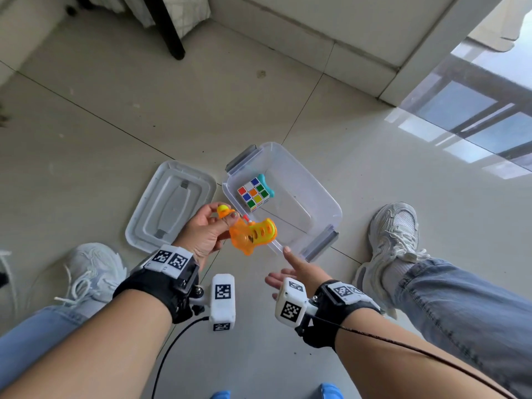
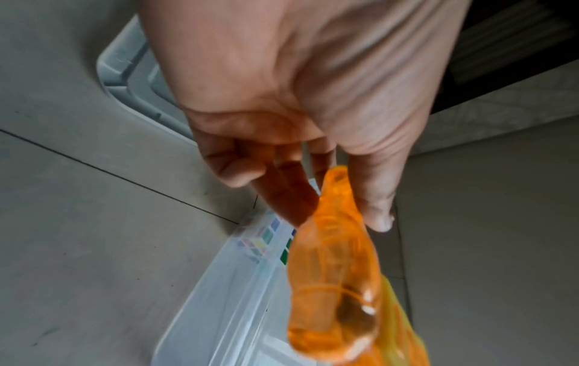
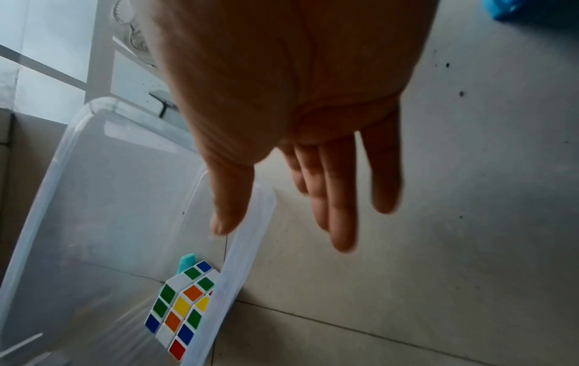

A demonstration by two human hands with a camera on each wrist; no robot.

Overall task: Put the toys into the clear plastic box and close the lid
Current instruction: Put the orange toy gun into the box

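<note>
Progress: cube [image 1: 253, 193] and teal toy [image 1: 265, 184] already in clear box [image 1: 322, 194] | orange toy [image 1: 253, 233] pinched in left hand [image 1: 201, 231] over box rim | right hand [image 1: 299, 273] empty, fingers spread | lid [image 1: 169, 205] laid on floor beside box, closure pending

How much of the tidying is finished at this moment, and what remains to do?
Done: the puzzle cube and a teal bone-shaped toy lie inside the clear plastic box. In hand: the left hand holds an orange and yellow plastic toy at the box's near rim; the right hand is empty, fingers straight. Left: release that toy inside, then fit the lid, which lies on the floor beside the box.
</note>
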